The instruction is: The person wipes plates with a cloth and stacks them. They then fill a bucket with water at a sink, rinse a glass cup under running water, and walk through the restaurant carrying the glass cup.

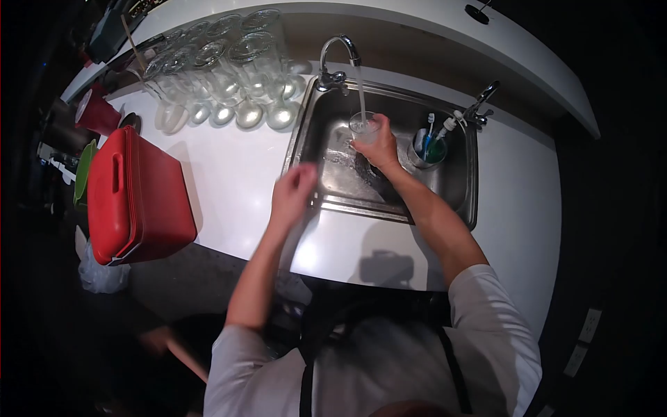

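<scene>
My right hand [380, 144] is wrapped round a clear glass [365, 125] in the metal sink [326, 156]. Water runs from the curved faucet [339, 50] into the top of this glass. Nearer the left edge of the sink is my left hand [295, 193], with its fingers curled and slightly blurred; whether anything is in them is too hard to make out. A metal cup [425, 154] with brushes and a green item stands on the right side of the sink.
Several upturned-looking glasses [229, 83] crowd the counter's back left. A red cooler box [142, 198] stands at the counter's left edge, near a red cup [97, 115]. A second faucet [479, 108] is at the sink's back right. Another person's arm [184, 358] shows at lower left.
</scene>
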`<state>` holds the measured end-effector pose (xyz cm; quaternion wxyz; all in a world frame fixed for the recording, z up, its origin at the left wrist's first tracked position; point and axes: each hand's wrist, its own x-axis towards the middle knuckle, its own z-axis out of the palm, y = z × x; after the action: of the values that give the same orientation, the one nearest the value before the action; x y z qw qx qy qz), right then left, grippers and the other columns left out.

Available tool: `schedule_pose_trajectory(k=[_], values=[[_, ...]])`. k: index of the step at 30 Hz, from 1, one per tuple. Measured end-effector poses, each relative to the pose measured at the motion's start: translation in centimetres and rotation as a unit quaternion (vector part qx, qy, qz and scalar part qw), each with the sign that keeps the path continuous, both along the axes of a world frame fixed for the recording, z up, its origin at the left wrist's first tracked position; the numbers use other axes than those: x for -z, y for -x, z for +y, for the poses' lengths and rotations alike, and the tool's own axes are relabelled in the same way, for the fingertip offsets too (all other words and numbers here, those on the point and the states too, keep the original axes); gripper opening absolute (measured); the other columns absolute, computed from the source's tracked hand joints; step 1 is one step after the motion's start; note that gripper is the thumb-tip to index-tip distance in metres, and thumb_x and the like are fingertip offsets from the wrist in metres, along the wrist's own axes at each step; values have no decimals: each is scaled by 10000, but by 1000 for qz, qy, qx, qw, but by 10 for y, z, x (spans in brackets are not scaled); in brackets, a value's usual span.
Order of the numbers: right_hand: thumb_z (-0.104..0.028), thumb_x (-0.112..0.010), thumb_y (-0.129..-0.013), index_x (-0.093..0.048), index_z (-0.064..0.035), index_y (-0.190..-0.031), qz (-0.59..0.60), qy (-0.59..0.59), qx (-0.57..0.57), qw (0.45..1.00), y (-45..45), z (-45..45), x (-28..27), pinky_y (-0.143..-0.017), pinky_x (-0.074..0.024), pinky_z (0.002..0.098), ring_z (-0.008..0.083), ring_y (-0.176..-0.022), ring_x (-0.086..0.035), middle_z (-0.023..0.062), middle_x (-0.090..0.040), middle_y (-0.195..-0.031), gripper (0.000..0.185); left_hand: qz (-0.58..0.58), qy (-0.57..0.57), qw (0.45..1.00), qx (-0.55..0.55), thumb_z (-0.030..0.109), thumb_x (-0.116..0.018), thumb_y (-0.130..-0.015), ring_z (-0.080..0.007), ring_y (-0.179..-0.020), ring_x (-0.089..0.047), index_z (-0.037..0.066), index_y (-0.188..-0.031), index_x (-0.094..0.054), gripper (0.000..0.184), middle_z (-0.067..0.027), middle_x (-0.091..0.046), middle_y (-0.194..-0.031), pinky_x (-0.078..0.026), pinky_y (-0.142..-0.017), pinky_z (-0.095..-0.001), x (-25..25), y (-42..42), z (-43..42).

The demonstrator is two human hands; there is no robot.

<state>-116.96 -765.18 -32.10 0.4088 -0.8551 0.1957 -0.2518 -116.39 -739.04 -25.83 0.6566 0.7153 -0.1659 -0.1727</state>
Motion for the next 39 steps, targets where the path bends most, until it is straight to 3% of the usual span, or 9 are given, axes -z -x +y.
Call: schedule_pose_trajectory(k=[8,11,12,23,26,29,32,35,39], values=[[-246,-844,-599,-338,-70,-1292,-25,-16,-10,1000,0,-7,-4,-893,-506,443,410,-1034,-616,224,-592,-1184,876,273,41,961,-8,253,-500,-985,-73,-534,-434,69,-890,-604,232,-10,-639,-801,-341,-448,-233,36,-146,-158],[-251,-838,-601,-336,-56,-1320,-39,-19,-10,999,-1,-10,-4,-909,-496,440,415,-1055,-604,235,-586,-1194,898,336,78,938,4,213,-480,-990,-80,-492,-482,70,-905,-612,213,-21,-640,-767,-387,-408,-200,52,-169,-182],[-260,-867,-588,-353,-54,-1303,-6,-48,-7,999,0,-11,-7,-915,-490,408,363,-1085,-603,210,-576,-1205,904,340,80,937,12,205,-474,-989,-82,-475,-475,71,-891,-610,215,-20,-626,-742,-385,-395,-198,55,-175,-190],[-272,-858,-603,-365,-67,-1291,4,-54,-10,998,3,-13,-11,-906,-494,415,361,-1064,-611,203,-587,-1179,870,357,80,930,41,243,-439,-999,-68,-434,-403,103,-847,-581,251,30,-550,-643,-326,-364,-203,70,-193,-212],[-272,-859,-604,-368,-68,-1290,16,-71,-13,997,11,-13,-19,-915,-490,409,352,-1065,-612,201,-596,-1164,868,396,265,879,16,264,-400,-1023,-72,-477,-433,91,-883,-571,280,18,-547,-662,-321,-383,-214,25,-199,-195],[-265,-868,-597,-370,-67,-1293,11,-63,-10,998,22,-9,-28,-923,-488,401,337,-1065,-615,195,-605,-1150,878,396,354,847,20,250,-400,-1027,-90,-565,-458,80,-933,-529,233,-14,-557,-737,-339,-461,-220,-3,-210,-190],[-253,-879,-589,-380,-63,-1290,-13,-47,-17,999,31,-5,-41,-923,-490,390,319,-1063,-619,189,-608,-1144,881,354,305,881,68,232,-426,-1019,-82,-598,-456,59,-997,-547,212,-20,-591,-812,-340,-470,-217,-3,-195,-180],[-246,-889,-577,-396,-57,-1282,-39,-13,-42,998,46,0,-54,-922,-491,377,297,-1064,-620,180,-607,-1145,882,338,252,907,-5,218,-473,-999,-81,-611,-450,39,-1086,-568,220,-16,-598,-873,-350,-484,-209,-14,-156,-148],[-254,-901,-557,-416,-42,-1275,-62,34,-99,993,67,11,-90,-925,-489,359,266,-1056,-622,157,-606,-1141,893,194,201,956,-90,215,-556,-958,-39,-577,-409,47,-1174,-574,274,2,-593,-879,-316,-474,-186,-40,-79,-70]])
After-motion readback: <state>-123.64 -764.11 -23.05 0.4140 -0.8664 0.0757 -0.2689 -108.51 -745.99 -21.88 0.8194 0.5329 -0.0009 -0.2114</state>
